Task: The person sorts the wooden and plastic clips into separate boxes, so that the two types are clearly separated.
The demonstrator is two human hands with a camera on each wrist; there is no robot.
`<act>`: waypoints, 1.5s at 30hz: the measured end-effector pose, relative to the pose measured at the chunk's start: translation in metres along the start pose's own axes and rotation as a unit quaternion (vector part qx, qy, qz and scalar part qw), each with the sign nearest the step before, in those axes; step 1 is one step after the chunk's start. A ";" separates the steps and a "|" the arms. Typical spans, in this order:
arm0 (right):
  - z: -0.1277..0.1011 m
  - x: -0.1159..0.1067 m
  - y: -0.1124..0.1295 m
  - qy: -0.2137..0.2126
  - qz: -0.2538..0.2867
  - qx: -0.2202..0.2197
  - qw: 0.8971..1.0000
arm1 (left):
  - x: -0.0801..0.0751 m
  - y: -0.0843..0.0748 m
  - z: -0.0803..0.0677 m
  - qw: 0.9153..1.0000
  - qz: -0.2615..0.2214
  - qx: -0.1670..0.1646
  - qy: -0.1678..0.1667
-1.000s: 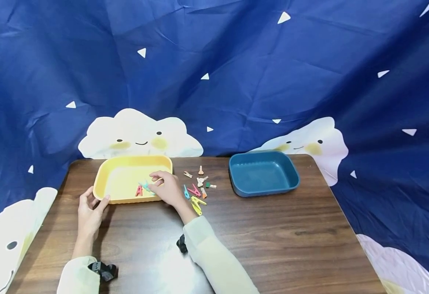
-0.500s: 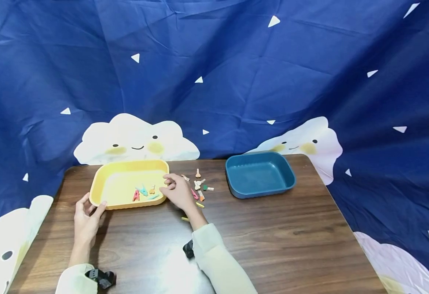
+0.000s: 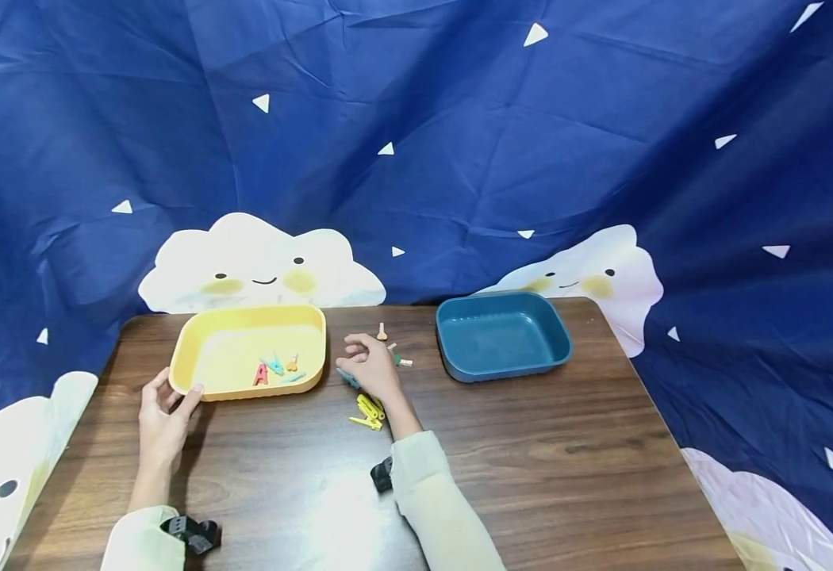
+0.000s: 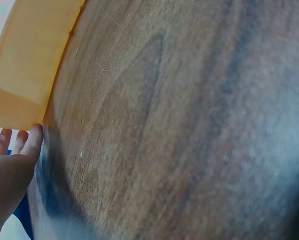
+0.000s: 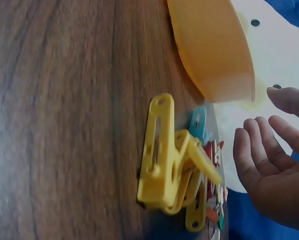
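At the near left corner of the yellow tray (image 3: 245,394), my left hand (image 3: 163,424) grips, thumb at the front wall and fingers on the left side. My right hand (image 3: 374,369) hovers over the pile right of the tray, palm in, fingers loosely bent around nothing. A blue clothespin (image 5: 198,121) lies by its fingertips. Yellow clothespins (image 3: 368,411) lie bunched by the wrist. Small wooden clips (image 3: 382,331) lie beyond; the hand hides part of the pile. Inside the tray sit a red clothespin (image 3: 261,373), teal clothespins (image 3: 274,365) and a small orange-brown clip (image 3: 292,363).
A dark blue tray (image 3: 504,371) stands at the back right of the brown wooden table (image 3: 531,468). Behind the table hangs a blue cloth (image 3: 459,143) with white clouds. Each wrist wears a black camera (image 3: 195,534).
My right hand has left the yellow tray and moved right to the pile. It uncovers a teal clothespin and an orange-brown clip inside the tray. My left hand stays at the corner.
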State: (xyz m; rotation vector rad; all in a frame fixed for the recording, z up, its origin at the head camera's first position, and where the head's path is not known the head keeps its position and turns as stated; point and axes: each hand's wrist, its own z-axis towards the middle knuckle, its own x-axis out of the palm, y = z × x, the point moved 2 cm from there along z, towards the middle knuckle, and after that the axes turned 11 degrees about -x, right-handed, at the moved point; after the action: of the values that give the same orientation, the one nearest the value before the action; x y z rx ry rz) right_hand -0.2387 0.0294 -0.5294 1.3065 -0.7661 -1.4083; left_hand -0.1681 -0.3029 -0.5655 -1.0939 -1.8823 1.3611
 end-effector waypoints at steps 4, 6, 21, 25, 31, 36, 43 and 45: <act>-0.001 -0.005 -0.004 0.004 -0.007 0.009 1.000 | -0.001 0.000 0.000 1.000 -0.003 -0.008 0.002; -0.002 -0.007 -0.007 0.007 -0.015 0.010 1.000 | -0.001 0.000 0.000 1.000 -0.002 -0.010 0.002; -0.010 -0.017 -0.017 -0.017 -0.092 0.007 0.996 | 0.000 -0.002 0.000 1.000 -0.003 0.002 0.003; -0.010 -0.020 -0.017 -0.025 -0.122 0.006 0.992 | 0.000 -0.004 0.001 1.000 0.002 0.004 0.001; -0.009 -0.022 -0.015 -0.002 -0.173 0.016 0.985 | 0.000 -0.004 0.000 1.000 -0.001 0.017 -0.002; -0.005 -0.021 -0.015 0.051 -0.207 0.038 0.976 | 0.000 -0.003 0.001 1.000 0.009 0.014 -0.006; -0.003 -0.018 -0.015 0.068 -0.241 0.032 0.968 | -0.002 -0.002 -0.001 1.000 0.011 -0.003 0.001; -0.003 -0.017 -0.015 0.064 -0.246 0.031 0.967 | -0.002 -0.002 -0.001 1.000 0.015 -0.005 0.001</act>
State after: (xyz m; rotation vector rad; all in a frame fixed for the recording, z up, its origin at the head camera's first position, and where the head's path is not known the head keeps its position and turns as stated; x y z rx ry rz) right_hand -0.2414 0.0500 -0.5384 1.6980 -0.4119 -1.6722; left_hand -0.1663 -0.3043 -0.5632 -1.1327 -1.8803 1.3673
